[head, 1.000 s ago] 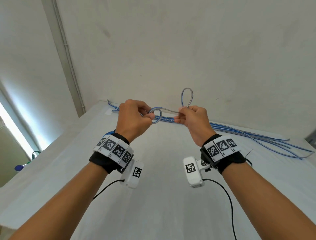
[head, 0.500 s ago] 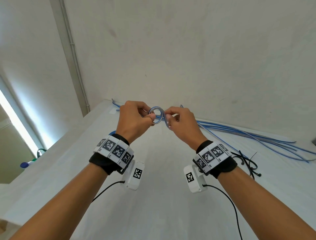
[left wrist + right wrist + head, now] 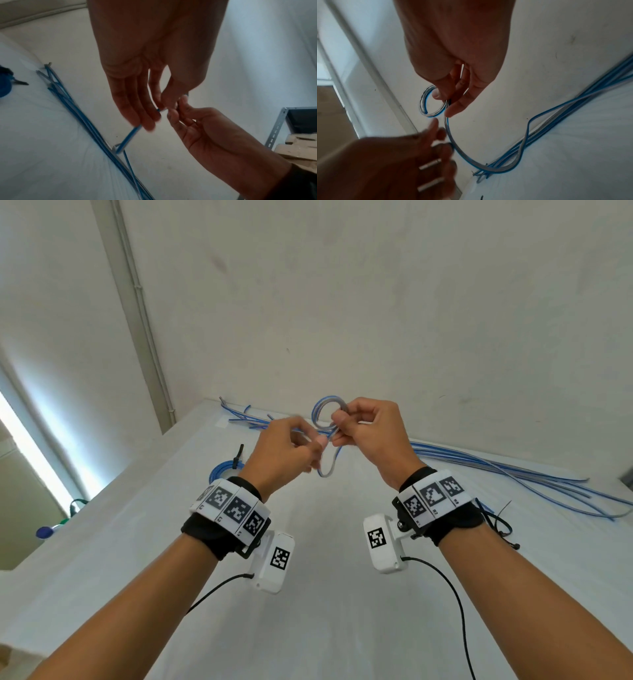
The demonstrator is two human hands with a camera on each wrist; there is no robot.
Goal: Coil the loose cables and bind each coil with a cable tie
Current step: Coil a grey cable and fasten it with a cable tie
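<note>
- Head view: both hands are raised above a white worktop point(image 3: 325, 628). The right hand point(image 3: 371, 436) pinches a small coil point(image 3: 327, 414) of blue-and-grey cable between thumb and fingers, held up in front of the wall. A loop of the same cable hangs below the coil, between the two hands. The left hand point(image 3: 284, 455) is just beside it, blurred, with thumb and fingers drawn together at the hanging loop; whether it truly grips the cable cannot be told here. Loose cables point(image 3: 513, 470) lie along the far edge of the worktop. A finished blue coil point(image 3: 224, 469) with a black tie point(image 3: 238, 455) lies behind the left wrist, and more black ties point(image 3: 500, 525) lie beside the right wrist.
- Left wrist view: the left hand point(image 3: 145, 88) has long, nearly straight fingers, and a blue cable end point(image 3: 130, 135) passes under the fingertips. The right hand point(image 3: 202, 132) meets it fingertip to fingertip. The loose cables point(image 3: 82, 115) run across the worktop below.
- Right wrist view: the right hand point(image 3: 453, 60) pinches the coil point(image 3: 433, 102) with thumb and forefinger. The cable curves down from it past the blurred left hand point(image 3: 399, 162), whose fingers lie near the strand; contact is unclear.
</note>
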